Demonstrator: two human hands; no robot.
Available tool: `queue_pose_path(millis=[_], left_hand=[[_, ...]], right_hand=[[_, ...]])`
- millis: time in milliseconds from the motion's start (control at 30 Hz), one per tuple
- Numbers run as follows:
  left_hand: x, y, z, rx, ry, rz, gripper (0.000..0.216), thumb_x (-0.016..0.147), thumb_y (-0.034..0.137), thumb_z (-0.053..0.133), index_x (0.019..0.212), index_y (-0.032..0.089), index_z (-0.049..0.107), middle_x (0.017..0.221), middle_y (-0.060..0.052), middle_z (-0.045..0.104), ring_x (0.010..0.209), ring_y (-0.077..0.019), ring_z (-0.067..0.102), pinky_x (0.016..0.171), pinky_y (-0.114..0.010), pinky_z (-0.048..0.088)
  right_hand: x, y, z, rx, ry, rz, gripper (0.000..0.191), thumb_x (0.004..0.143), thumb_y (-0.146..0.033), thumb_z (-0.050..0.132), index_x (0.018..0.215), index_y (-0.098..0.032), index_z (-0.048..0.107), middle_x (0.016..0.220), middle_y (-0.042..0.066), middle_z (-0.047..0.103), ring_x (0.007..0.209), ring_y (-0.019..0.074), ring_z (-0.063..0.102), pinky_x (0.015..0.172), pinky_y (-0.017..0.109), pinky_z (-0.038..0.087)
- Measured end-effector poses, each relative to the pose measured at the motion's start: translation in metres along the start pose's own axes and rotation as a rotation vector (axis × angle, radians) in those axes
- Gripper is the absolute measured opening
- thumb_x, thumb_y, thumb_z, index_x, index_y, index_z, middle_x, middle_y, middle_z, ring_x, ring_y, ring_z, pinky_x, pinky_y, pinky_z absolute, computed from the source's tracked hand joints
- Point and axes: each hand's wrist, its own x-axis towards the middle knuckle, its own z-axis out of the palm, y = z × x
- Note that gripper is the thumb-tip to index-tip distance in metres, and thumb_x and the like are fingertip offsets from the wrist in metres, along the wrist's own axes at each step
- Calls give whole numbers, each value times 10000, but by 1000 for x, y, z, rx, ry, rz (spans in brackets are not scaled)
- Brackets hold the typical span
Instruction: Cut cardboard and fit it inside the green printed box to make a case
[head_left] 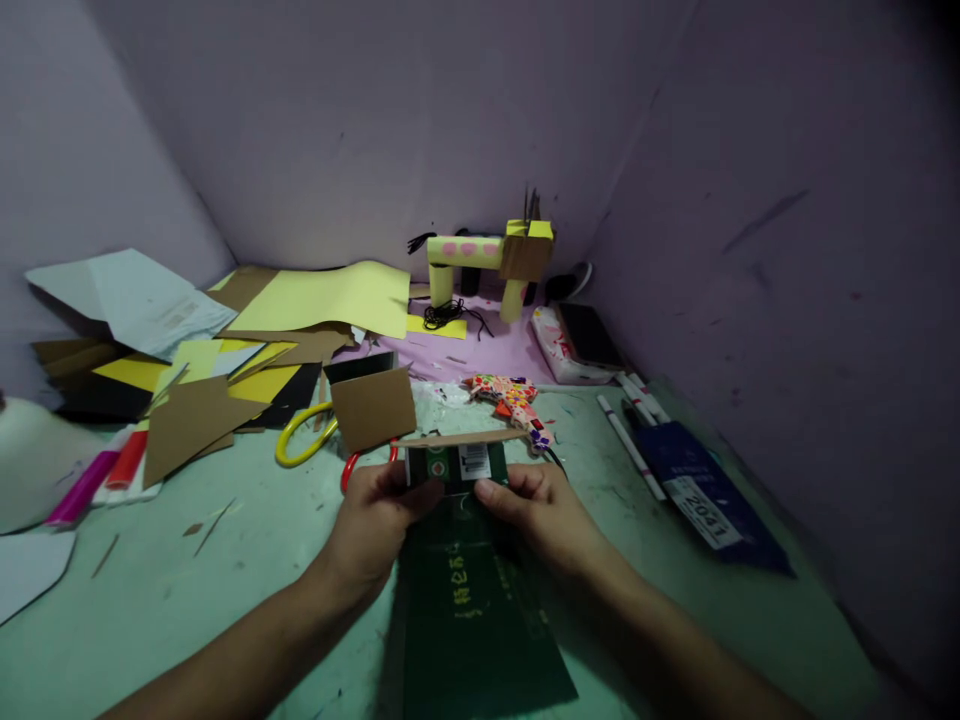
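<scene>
A dark green printed piece of cardboard [480, 620] hangs down toward me, its upper end folded so a barcode and a small round mark face me. My left hand [386, 515] grips the left side of that fold, thumb on the front. On the right side my right hand [540, 505] holds it the same way, thumb pressed beside the barcode. A brown cardboard edge shows along the top. Just beyond my hands lies a floral-patterned glue gun [510, 395]. Scissors with a yellow handle loop [304, 440] and a red one are partly covered by a brown cardboard piece [373, 408].
A paper-and-cardboard animal figure [480, 255] stands at the back. Paper and cardboard scraps [202, 420] pile up at left, near pink and red markers [82, 488]. At right are white pens [631, 447], a blue packet [709, 500] and a phone [589, 335] on a tissue pack.
</scene>
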Motion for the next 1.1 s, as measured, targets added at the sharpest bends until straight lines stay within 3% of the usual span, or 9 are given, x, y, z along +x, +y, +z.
queue_pose_path(millis=[267, 433, 533, 600, 700, 833, 933, 1000, 1100], left_hand=[[1, 1, -1, 7, 19, 13, 188, 484, 186, 779, 658, 151, 718, 618, 7, 704, 587, -134, 597, 595, -241, 459], [-2, 4, -2, 8, -101, -87, 247, 546, 266, 805, 716, 117, 708, 637, -22, 690, 604, -143, 602, 594, -239, 470], [-3, 7, -3, -44, -154, -59, 293, 631, 393, 757, 597, 126, 642, 527, 6, 606, 496, -109, 539, 477, -204, 428], [-3, 9, -5, -96, -112, 1, 342, 651, 448, 725, 558, 145, 596, 482, 35, 543, 425, -84, 467, 391, -180, 362], [-1, 14, -9, -95, -15, 113, 244, 644, 390, 732, 692, 176, 627, 549, 52, 563, 470, -93, 492, 411, -177, 374], [-1, 20, -15, 215, -24, 160, 207, 606, 268, 714, 778, 165, 661, 678, 7, 635, 633, -146, 560, 576, -242, 431], [-4, 24, -16, 544, -1, 217, 105, 589, 225, 654, 667, 155, 654, 611, 3, 598, 607, -152, 521, 579, -257, 392], [-6, 25, -17, 668, -6, 253, 117, 599, 232, 610, 676, 162, 664, 636, -12, 615, 628, -176, 532, 594, -279, 392], [-6, 24, -18, 762, -39, 243, 195, 632, 239, 557, 753, 170, 695, 722, -44, 664, 700, -217, 572, 646, -314, 414]], right_hand=[[5, 1, -3, -22, 43, 12, 430, 559, -514, 778, 525, -140, 569, 443, -23, 528, 392, 69, 421, 415, 215, 280], [6, -3, -5, -54, 170, -42, 459, 516, -504, 790, 481, -175, 472, 385, -82, 417, 351, 43, 327, 368, 200, 206], [3, -7, -5, -55, 145, 3, 448, 534, -510, 765, 493, -186, 457, 387, -91, 399, 345, 41, 313, 369, 201, 217], [2, -8, -7, -60, 110, 37, 426, 531, -487, 764, 493, -186, 466, 396, -82, 412, 350, 46, 321, 380, 208, 229], [4, -5, -11, -243, 9, 51, 392, 585, -448, 735, 469, -179, 474, 412, -61, 417, 374, 54, 323, 399, 219, 219], [8, 1, -15, -601, -35, 29, 349, 702, -366, 663, 460, -175, 501, 401, -48, 406, 374, 64, 304, 390, 226, 187], [5, -2, -17, -805, 21, -92, 268, 767, -363, 620, 597, -157, 646, 510, 25, 576, 452, 122, 475, 423, 245, 317], [-2, -9, -20, -927, 125, -209, 254, 792, -384, 596, 790, -160, 713, 698, 89, 696, 622, 200, 613, 549, 309, 453], [-23, -24, -32, -956, 216, -305, 341, 806, -429, 569, 988, -170, 698, 939, 133, 727, 853, 276, 666, 749, 421, 516]])
